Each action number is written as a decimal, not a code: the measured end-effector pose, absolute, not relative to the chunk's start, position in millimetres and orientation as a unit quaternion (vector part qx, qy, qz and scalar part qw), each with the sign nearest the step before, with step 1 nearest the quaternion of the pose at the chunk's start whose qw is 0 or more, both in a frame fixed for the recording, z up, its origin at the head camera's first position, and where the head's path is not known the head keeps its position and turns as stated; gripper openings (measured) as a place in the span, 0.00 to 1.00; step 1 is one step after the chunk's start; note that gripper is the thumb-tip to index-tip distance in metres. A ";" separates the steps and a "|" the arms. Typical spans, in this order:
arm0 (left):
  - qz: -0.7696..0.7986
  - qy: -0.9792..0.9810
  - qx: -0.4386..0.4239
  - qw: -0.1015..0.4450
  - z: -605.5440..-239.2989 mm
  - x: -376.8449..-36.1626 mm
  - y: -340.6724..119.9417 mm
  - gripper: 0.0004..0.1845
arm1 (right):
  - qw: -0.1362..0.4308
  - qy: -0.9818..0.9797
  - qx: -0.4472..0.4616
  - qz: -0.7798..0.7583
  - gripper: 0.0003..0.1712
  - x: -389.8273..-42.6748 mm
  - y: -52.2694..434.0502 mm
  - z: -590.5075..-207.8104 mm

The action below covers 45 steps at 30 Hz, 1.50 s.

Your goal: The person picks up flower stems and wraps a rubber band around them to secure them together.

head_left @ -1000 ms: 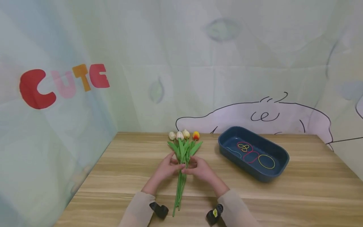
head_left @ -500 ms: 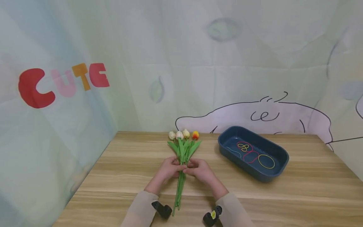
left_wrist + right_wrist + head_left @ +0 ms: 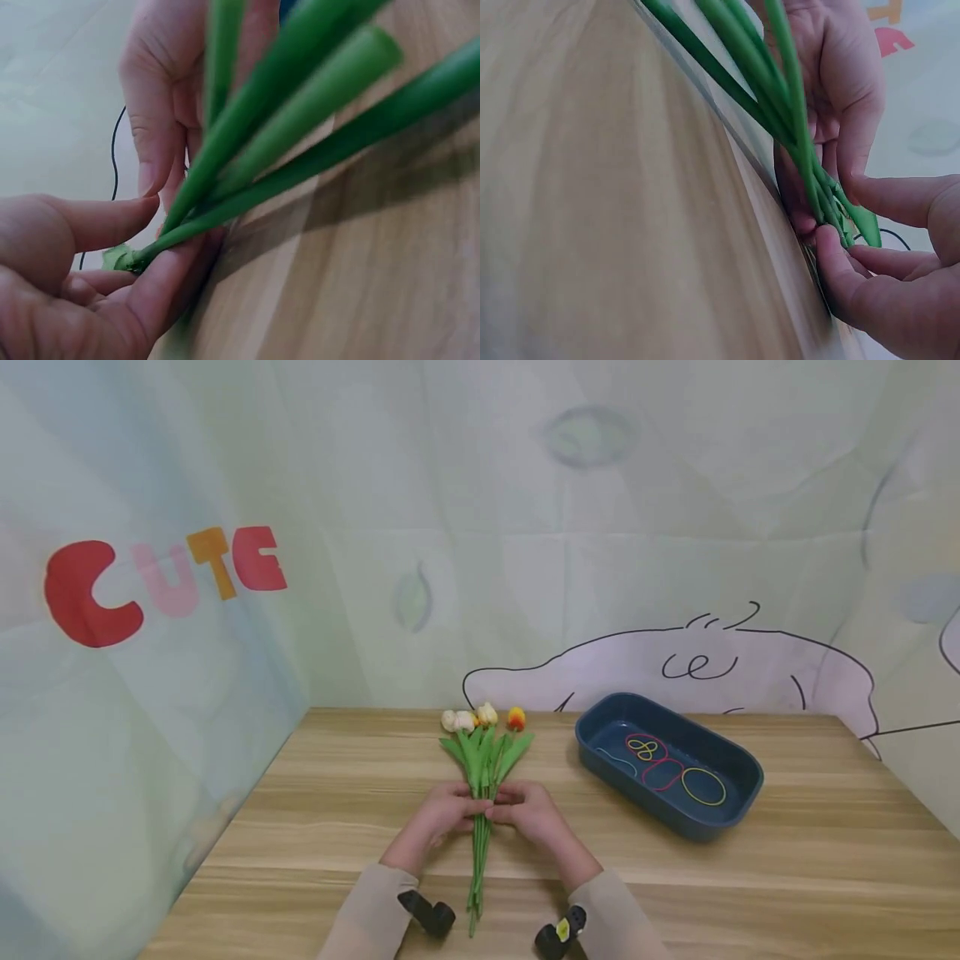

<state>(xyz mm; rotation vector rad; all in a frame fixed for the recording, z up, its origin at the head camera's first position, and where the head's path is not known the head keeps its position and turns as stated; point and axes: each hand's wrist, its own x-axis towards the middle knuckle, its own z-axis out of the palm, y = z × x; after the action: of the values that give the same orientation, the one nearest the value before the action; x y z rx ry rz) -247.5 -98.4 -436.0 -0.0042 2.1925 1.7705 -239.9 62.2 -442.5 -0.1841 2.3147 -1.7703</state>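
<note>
In the head view a bunch of tulips lies along the table, stems toward me. White and cream heads are on the left and a red-and-yellow head is on the right; a bit of orange shows between the pale ones. My left hand grips the stems from the left, just below the leaves. From the right, my right hand holds the same spot, thumbs meeting over the front. Both wrist views show green stems fanning out from between the fingers; undersides of the hands are partly hidden.
A dark blue tray stands to the right on the wooden table. Inside lie several thin rubber bands in red, yellow and pale blue. A printed cloth backdrop rises behind the table and along the left side.
Both hands have slid slightly down the stems and closed in around them. The lower stem ends have drawn together, and the pale heads have shifted left, exposing a bit of orange.
</note>
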 end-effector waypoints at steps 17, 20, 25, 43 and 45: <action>0.666 0.707 0.014 0.237 -440.8 -253.4 -99.3 0.13 | 0.107 0.799 -0.080 -0.586 0.30 -236.6 58.1 -443.2; 0.662 0.703 0.021 0.260 -443.0 -256.3 -102.0 0.12 | 0.106 0.801 -0.086 -0.583 0.30 -236.6 57.1 -444.3; 0.653 0.699 0.030 0.291 -444.9 -260.1 -105.3 0.13 | 0.105 0.809 -0.094 -0.571 0.29 -237.0 55.8 -443.3; 0.685 0.678 0.055 0.263 -431.5 -254.3 -95.7 0.14 | 0.067 0.843 -0.130 -0.518 0.29 -235.8 65.3 -422.3; 0.691 0.676 0.055 0.251 -428.5 -253.1 -93.5 0.13 | 0.047 0.844 -0.143 -0.514 0.29 -234.3 68.0 -419.4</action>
<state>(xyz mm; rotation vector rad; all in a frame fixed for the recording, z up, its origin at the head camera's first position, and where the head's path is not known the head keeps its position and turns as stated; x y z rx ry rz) -253.1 -93.5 -428.5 0.1495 1.8406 1.8795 -234.3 68.0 -419.4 -0.4356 2.5755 -1.5691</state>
